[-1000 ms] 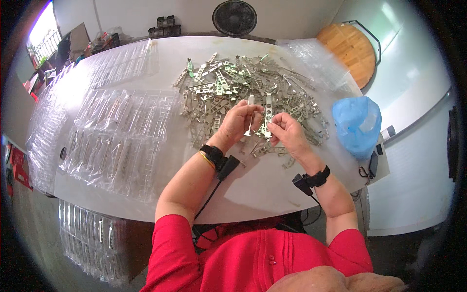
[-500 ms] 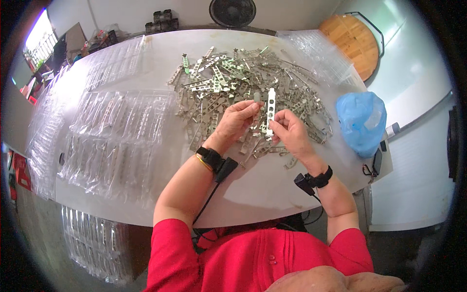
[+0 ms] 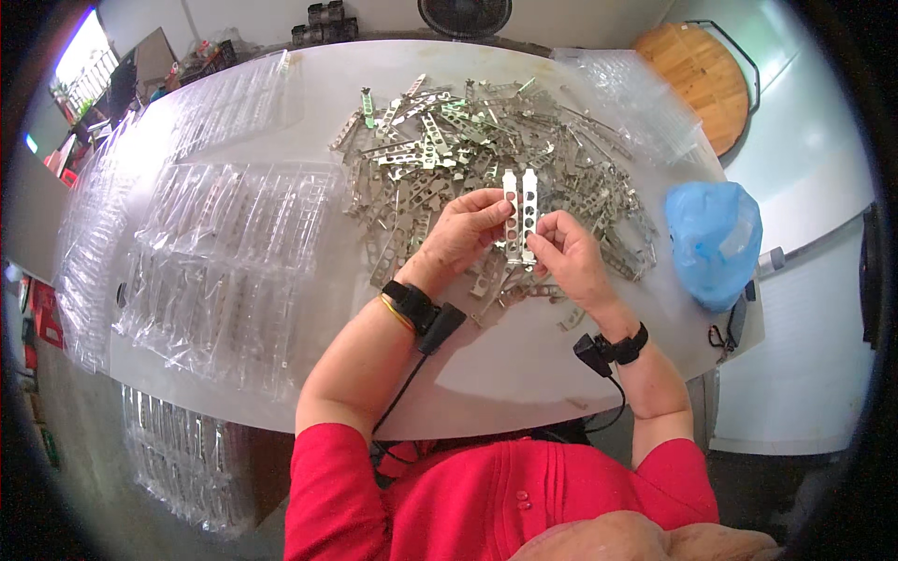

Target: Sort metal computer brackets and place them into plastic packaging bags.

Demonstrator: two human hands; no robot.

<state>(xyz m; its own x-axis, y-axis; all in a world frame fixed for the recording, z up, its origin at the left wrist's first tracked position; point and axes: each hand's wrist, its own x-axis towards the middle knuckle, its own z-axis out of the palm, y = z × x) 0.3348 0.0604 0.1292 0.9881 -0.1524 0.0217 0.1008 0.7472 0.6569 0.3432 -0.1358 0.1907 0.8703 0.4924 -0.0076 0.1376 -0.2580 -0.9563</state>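
Note:
Two flat metal slot brackets with rows of holes stand upright, side by side, over the near part of a heap. My left hand (image 3: pixel 465 234) is closed, pinching the left bracket (image 3: pixel 512 240) between thumb and fingers. The right bracket (image 3: pixel 530 198) is pinched in my right hand (image 3: pixel 572 263), low on its right edge. The two brackets are nearly level at their tops, with a narrow gap at the upper part; I cannot tell whether they touch lower down. Beneath and beyond my hands spreads a tangled heap of similar metal brackets (image 3: pixel 435 140).
Clear plastic trays (image 3: pixel 234 220) with brackets in them cover the left of the white table (image 3: pixel 468 374). More clear trays (image 3: pixel 636 93) lie at the far right. A blue plastic bag (image 3: pixel 714 245) sits at the right edge. Cables hang from black bands on both my wrists.
The left bracket, mostly hidden by my left hand before, now stands upright beside the right one. My right hand keeps its bracket. The whole view has shifted slightly.

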